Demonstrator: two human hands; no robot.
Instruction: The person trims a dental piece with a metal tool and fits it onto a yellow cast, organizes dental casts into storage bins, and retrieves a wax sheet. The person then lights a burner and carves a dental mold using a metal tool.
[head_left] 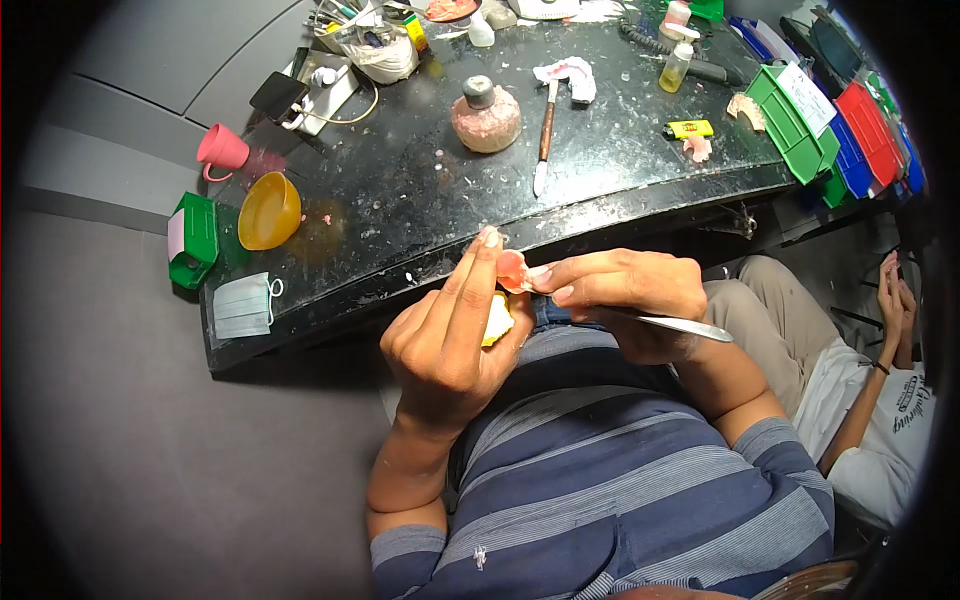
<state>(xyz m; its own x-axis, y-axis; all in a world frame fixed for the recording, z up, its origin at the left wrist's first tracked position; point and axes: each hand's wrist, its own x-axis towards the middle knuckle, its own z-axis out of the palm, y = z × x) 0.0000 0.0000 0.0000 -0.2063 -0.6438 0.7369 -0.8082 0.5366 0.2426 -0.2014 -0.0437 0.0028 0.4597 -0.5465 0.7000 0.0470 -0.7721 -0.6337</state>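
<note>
My left hand [450,335] is closed around a yellow-and-white piece [497,320] that looks like a plaster dental cast, mostly covered by the fingers. Above it, at the left fingertips, is a pink, curved piece [512,270] resembling denture wax. My right hand [635,295] pinches the right edge of that pink piece between thumb and forefinger. Tucked in the same hand is a metal spatula [685,326], its shiny end sticking out to the right and the rest hidden by the palm. Both hands are in front of the table's near edge.
On the black table [400,200] stand a wax-smeared burner [486,117], a wooden-handled wax knife [546,140] against a white dental cast [570,78], and a yellow lighter [688,129]. Leftward are an amber bowl [268,212] and face mask [243,305]. Another person [860,400] sits at right.
</note>
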